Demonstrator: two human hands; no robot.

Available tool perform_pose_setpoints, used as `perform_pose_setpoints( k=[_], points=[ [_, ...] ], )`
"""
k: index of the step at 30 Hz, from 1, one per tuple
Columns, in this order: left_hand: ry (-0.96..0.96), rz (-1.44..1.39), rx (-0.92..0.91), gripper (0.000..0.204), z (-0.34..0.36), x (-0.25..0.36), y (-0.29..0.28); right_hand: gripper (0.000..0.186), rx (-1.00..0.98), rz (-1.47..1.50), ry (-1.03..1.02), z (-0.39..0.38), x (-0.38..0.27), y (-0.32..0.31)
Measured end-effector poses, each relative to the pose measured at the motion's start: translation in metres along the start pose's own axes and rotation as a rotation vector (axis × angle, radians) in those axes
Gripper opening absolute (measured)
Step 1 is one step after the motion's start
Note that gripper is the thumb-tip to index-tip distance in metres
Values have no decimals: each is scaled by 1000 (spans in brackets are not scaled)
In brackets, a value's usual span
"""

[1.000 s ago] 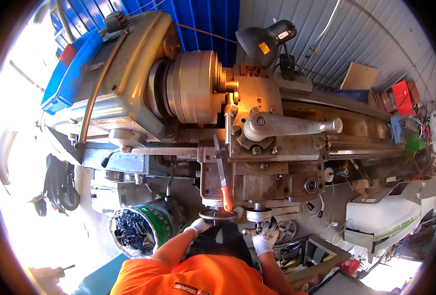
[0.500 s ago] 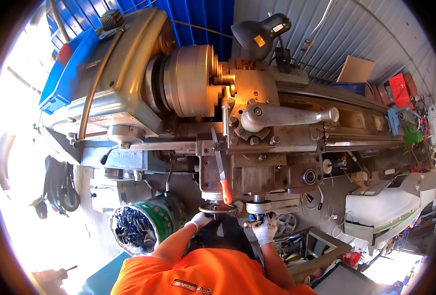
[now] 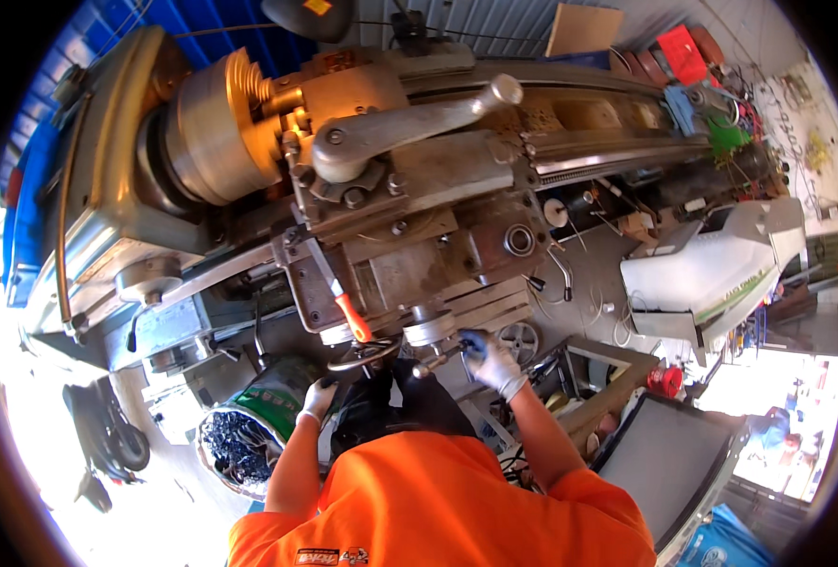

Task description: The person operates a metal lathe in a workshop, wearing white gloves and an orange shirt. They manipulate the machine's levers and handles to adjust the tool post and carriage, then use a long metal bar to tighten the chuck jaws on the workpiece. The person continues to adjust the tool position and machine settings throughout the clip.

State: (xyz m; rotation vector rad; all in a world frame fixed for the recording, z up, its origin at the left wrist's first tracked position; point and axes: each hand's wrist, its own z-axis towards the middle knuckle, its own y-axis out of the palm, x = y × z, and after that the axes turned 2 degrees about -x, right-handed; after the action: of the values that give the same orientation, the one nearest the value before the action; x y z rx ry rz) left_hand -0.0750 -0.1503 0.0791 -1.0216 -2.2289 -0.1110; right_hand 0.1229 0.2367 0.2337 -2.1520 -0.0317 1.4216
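Observation:
My right hand (image 3: pixel 492 364), in a white glove with dark fingers, is closed on the crank handle (image 3: pixel 435 363) below a round metal dial (image 3: pixel 429 330) on the lathe carriage. My left hand (image 3: pixel 316 401), gloved too, is at the lower left edge of the handwheel (image 3: pixel 362 357); its fingers are partly hidden. A file with an orange handle (image 3: pixel 354 318) lies on the carriage, its handle hanging over the front edge above the handwheel. Farther back, the tool post with its long grey lever (image 3: pixel 409 128) stands close to the chuck (image 3: pixel 213 128).
A green and white bucket (image 3: pixel 274 403) of dark metal shavings stands left of my legs. To the right are a metal frame (image 3: pixel 617 364) with tools inside, a pale machine cover (image 3: pixel 712 269) and a grey panel (image 3: pixel 663 452). A black lamp (image 3: pixel 307 21) hangs at the back.
My view has swung to the right, so the lathe sits further left and tilted. My left hand appears lower and farther from the handwheel's centre. My right hand remains at the crank handle.

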Motion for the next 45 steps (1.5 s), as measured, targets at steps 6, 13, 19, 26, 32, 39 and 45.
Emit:
perform_pose_setpoints(
  k=[6,13,19,26,32,39,45],
  points=[
    [-93,-26,107,32,-9,-77,-27,25,665,1335,144,71,27,-61],
    [-185,300,198,45,-75,4,-36,30,559,1414,-87,105,29,-64],
    [-58,111,623,51,-47,3,-74,34,512,1418,82,114,37,-67],
    [-193,510,662,100,3,68,-99,39,554,1304,208,109,33,-80],
    [-433,294,361,102,38,20,-93,37,492,1240,165,98,34,-83],
    [-351,98,387,90,23,-10,-71,40,444,1266,99,101,29,-74],
    [-187,157,307,55,-8,-39,-67,38,606,1387,93,104,18,-60]
  ],
)
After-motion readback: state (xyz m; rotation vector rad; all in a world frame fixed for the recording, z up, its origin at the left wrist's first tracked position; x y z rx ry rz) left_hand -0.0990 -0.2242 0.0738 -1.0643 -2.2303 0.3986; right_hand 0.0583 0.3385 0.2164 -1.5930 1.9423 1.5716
